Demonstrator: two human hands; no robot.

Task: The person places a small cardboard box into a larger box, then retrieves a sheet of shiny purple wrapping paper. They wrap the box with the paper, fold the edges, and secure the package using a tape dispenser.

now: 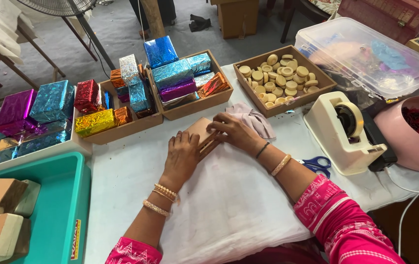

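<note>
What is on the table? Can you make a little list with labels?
Left hand: flat on a tan packet
Right hand: pressing the same packet
Behind: wooden trays of shiny wrapped boxes, tray of pale round discs
Right side: tape dispenser, blue scissors
Left side: teal tub

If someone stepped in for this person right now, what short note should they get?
Left hand lies flat on the small tan cardboard box; right hand presses its far edge. The box sits on white paper on the table, unwrapped. Shiny foil-wrapped boxes fill the wooden trays behind. A cream tape dispenser and blue-handled scissors are to the right.
</note>
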